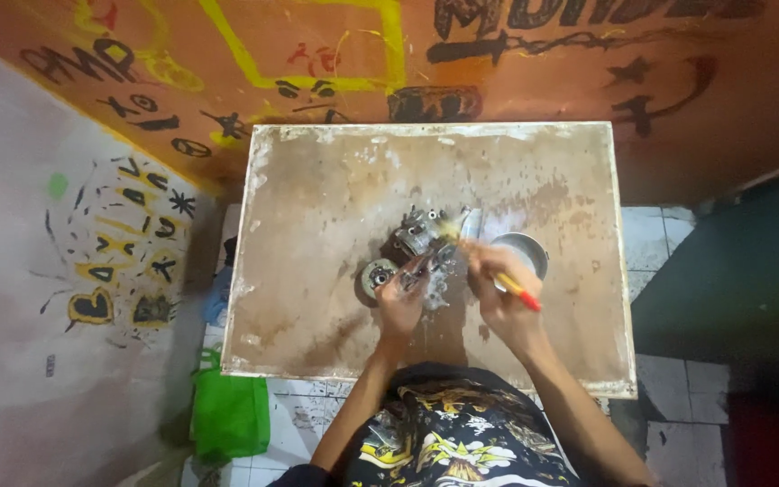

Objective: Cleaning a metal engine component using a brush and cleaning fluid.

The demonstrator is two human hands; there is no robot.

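A person stands at a worn brown table (317,180) and looks down at both hands. A grey metal engine part (421,233) sits near the middle of the table, and everything else is told from there.

The left hand (400,302) is just below the metal part. Its fingers (412,275) are curled narrow around a small dark piece at the lower edge of the part. The piece is too small to tell what it is. The right hand (498,289) is below and to the right of the metal part. Its fingers (480,261) are pinched tight on a brush with a red and yellow handle (520,293). The bristle end reaches up to the metal part and touches it near the top right.

A round metal disc (377,275) lies just to the lower left of the metal part, close beside the left hand. A round shiny bowl (523,248) stands to the right of the part, and the right hand partly hides it. A green bag (230,410) sits on the floor, far down and to the left of the part, off the table. A painted orange wall (543,72) rises behind the table, above the part.
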